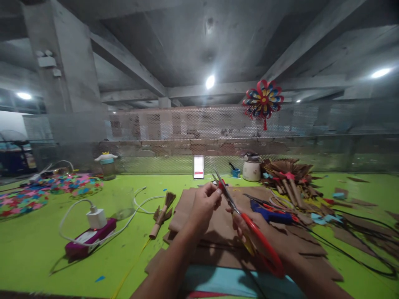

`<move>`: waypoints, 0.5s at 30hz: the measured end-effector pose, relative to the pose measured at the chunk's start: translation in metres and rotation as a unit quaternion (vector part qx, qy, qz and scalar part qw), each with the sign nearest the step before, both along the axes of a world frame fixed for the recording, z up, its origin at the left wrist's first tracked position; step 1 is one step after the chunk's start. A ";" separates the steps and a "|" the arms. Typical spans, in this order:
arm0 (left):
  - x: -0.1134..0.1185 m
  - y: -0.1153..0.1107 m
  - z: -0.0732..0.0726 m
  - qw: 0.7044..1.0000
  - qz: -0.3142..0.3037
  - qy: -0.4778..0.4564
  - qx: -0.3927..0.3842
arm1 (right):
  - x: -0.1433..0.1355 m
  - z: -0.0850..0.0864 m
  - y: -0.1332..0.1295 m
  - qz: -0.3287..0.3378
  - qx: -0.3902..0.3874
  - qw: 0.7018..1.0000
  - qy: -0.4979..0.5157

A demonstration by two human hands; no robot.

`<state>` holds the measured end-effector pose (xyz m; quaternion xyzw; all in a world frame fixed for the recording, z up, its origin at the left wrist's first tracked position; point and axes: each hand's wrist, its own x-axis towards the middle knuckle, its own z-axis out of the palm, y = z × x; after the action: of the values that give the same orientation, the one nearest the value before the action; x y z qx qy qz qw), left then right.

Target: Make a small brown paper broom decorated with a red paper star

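My right hand (245,226) is wrapped round a pair of red-handled scissors (256,232), their blades slightly parted and pointing up and away from me. Beside them, my left hand (206,203) pinches a small red piece (221,184) close to the blades; its exact shape is hard to make out. Something yellow (249,246) shows under my right hand, partly hidden. Both hands are above a stack of brown paper sheets (183,211), with light blue paper (215,279) at its near side.
Left of the stack lies a brown paper bundle (160,218) with yellow string. A purple power strip (90,241) with a white charger is farther left. On the right are a blue glue gun (271,213) and brown paper pieces. A phone (198,167) stands at the back.
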<state>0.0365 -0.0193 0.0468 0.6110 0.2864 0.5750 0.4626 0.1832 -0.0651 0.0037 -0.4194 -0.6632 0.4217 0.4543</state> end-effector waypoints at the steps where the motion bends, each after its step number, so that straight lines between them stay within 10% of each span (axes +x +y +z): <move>1: 0.000 0.000 0.000 1.000 -0.004 -0.003 -0.001 | 0.000 0.000 0.000 0.003 -0.001 1.000 0.005; 15: -0.002 0.001 -0.001 0.999 -0.042 -0.008 -0.017 | -0.001 -0.004 -0.001 -0.008 0.003 1.000 0.006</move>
<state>0.0340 -0.0181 0.0463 0.6103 0.2662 0.5548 0.4988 0.1818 -0.0662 -0.0006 -0.4210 -0.6586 0.4179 0.4630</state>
